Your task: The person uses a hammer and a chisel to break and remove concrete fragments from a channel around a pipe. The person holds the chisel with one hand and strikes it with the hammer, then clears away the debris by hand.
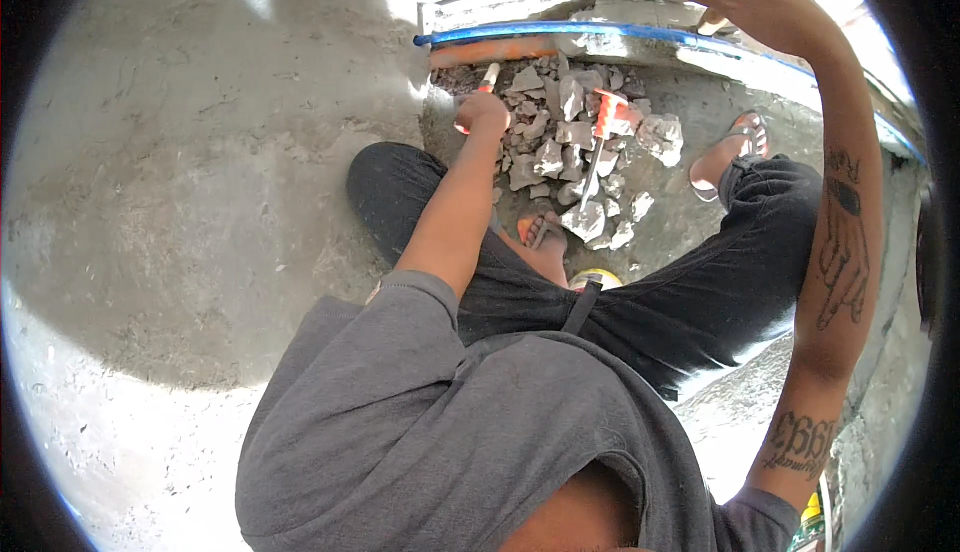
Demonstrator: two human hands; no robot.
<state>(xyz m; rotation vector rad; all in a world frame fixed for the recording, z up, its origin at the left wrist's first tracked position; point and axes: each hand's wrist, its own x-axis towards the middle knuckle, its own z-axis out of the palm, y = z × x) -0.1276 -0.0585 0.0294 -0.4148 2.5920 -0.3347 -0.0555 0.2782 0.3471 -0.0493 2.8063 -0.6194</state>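
My left hand is closed around an orange-and-white handled tool at the left edge of a heap of broken concrete chunks. The tool's pale end sticks out beyond my fingers; its kind I cannot make out. A chisel with an orange grip and hand guard lies on the heap, its metal shaft pointing toward me. My right hand is raised at the top right, near a blue pipe, with its fingers bent and apart. Glare there washes out details around the fingertips, and I see no held thing.
The blue pipe runs along the far side, above an orange strip. My sandalled feet flank the rubble. A round yellow-and-white container shows between my legs. Rough grey concrete floor spreads to the left.
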